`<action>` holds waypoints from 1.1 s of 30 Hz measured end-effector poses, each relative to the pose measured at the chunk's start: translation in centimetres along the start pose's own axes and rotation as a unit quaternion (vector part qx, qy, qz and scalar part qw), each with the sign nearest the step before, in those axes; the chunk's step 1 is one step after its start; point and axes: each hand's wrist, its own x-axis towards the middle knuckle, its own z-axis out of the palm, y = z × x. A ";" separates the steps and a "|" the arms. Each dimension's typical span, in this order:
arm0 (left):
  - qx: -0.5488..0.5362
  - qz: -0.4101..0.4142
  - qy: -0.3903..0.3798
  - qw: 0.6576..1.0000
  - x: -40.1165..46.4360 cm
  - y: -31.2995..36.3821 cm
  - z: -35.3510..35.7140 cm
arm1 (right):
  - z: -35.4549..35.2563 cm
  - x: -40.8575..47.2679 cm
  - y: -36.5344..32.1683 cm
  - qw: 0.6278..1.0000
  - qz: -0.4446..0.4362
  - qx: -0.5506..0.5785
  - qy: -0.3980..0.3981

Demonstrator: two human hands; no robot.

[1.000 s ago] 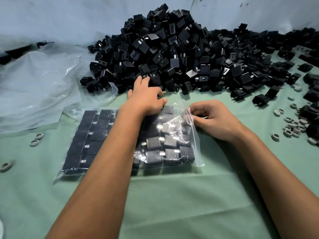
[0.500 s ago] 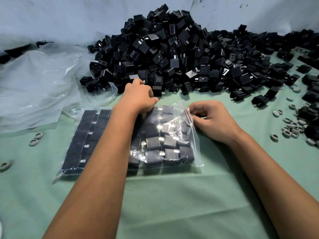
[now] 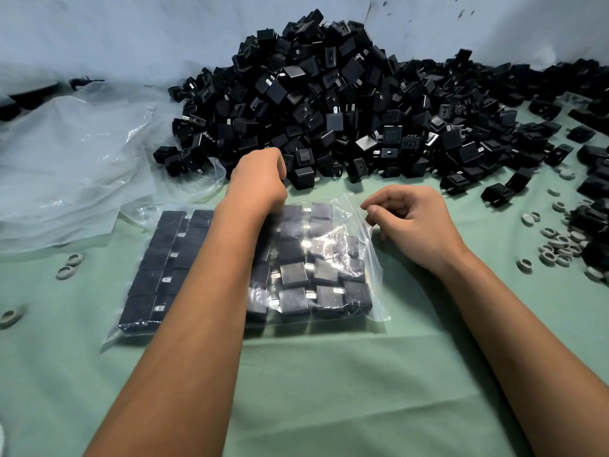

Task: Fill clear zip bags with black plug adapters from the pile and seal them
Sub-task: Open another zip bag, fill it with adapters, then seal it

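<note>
our left hand has left the clear plastic zip bag, curled at the black plug adapter pile, grasp unclear; right hand pinches the bag's mouth. more filling ahead.

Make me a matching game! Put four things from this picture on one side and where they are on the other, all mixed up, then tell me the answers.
Things:
1. pile of black plug adapters
2. zip bag
3. grey rings
4. loose clear plastic

Places:
A. far left, crumpled on the cloth
B. at the back, against the wall
C. right side, scattered on the cloth
D. middle, flat under the left forearm

Pairs: 1-B, 2-D, 3-C, 4-A
</note>
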 end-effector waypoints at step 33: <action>-0.379 0.189 -0.113 0.899 -3.0 6.2 0.8 | -1.6 0.6 0.1 0.969 -0.004 0.241 0.046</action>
